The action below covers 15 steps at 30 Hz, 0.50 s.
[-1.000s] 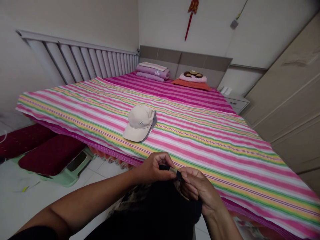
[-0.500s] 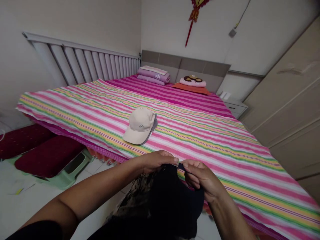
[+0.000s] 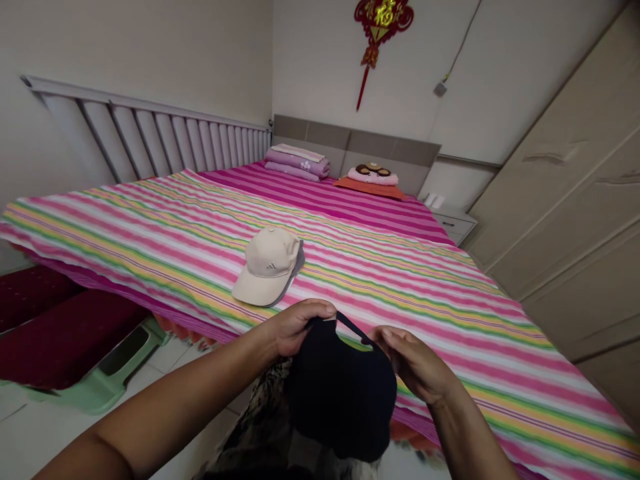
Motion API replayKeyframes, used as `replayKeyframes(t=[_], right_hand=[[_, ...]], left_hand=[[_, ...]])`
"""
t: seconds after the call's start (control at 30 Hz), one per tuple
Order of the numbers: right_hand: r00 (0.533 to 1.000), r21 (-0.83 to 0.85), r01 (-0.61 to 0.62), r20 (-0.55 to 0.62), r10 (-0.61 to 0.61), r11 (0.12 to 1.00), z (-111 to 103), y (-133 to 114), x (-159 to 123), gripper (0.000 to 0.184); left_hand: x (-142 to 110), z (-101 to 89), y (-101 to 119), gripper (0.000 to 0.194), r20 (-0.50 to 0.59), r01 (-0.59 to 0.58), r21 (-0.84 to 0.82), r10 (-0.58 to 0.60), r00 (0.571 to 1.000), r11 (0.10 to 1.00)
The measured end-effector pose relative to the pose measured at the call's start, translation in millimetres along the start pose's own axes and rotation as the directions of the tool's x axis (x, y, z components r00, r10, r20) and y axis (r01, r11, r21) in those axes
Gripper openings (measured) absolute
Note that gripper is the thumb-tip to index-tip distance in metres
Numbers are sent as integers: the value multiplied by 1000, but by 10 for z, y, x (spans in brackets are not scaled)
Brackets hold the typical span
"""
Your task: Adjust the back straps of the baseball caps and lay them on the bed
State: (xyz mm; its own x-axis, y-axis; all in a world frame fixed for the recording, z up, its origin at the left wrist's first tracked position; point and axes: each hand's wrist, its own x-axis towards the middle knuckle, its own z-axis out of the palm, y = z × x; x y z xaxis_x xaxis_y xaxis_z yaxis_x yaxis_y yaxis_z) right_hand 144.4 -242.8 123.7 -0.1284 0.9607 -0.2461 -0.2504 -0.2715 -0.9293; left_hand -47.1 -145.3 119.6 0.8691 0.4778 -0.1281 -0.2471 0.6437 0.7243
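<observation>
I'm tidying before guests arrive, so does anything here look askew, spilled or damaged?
Nothing stands out. The beige cap sits upright on the striped sheet, the purple bedding is neatly folded, and the black cap in the left hand shows no visible damage.

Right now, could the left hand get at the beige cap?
Probably: nothing visible stands between the left hand and the beige cap just beyond it, though that hand grips the dark cap.

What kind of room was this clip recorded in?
Most likely a bedroom: a wide bed with a striped sheet and a grey headboard, folded bedding near its head, and a small white nightstand beside it.
</observation>
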Motion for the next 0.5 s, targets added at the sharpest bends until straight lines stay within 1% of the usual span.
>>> replayKeyframes(t=[0.1, 0.17, 0.23, 0.27, 0.33, 0.37, 0.4, 0.47, 0.5], right_hand=[[999, 99, -9, -41, 13, 995, -114, 116, -49, 24], [996, 205, 34, -84, -17, 978, -144, 160, -76, 22], [990, 291, 88, -130, -51, 953, -141, 165, -94, 21], [986, 322, 113, -150, -67, 940, -132, 156, -100, 22], [976, 368, 171, -193, -105, 914, -104, 125, -111, 23], [968, 387, 206, -217, -129, 899, -86, 106, -118, 24], [958, 402, 243, -244, -153, 883, -65, 87, -125, 24], [939, 422, 299, -289, -185, 856, -10, 47, -137, 20], [933, 429, 314, -305, -192, 847, 24, 26, -139, 17]], left_hand=[[1, -56, 44, 21, 11, 34, 0, -34, 999, 999], [7, -84, 54, 17, 24, 58, 46, -60, 998, 997], [16, -119, 62, 18, 76, 96, 86, -102, 992, 992], [20, -140, 72, 26, 119, 119, 105, -131, 984, 987], [28, -183, 112, 47, 211, 157, 143, -185, 960, 977], [33, -201, 141, 55, 246, 168, 160, -204, 948, 973], [36, -212, 174, 57, 271, 171, 173, -214, 939, 970], [42, -212, 241, 50, 284, 147, 188, -197, 938, 971], [43, -202, 268, 46, 255, 96, 195, -145, 956, 976]])
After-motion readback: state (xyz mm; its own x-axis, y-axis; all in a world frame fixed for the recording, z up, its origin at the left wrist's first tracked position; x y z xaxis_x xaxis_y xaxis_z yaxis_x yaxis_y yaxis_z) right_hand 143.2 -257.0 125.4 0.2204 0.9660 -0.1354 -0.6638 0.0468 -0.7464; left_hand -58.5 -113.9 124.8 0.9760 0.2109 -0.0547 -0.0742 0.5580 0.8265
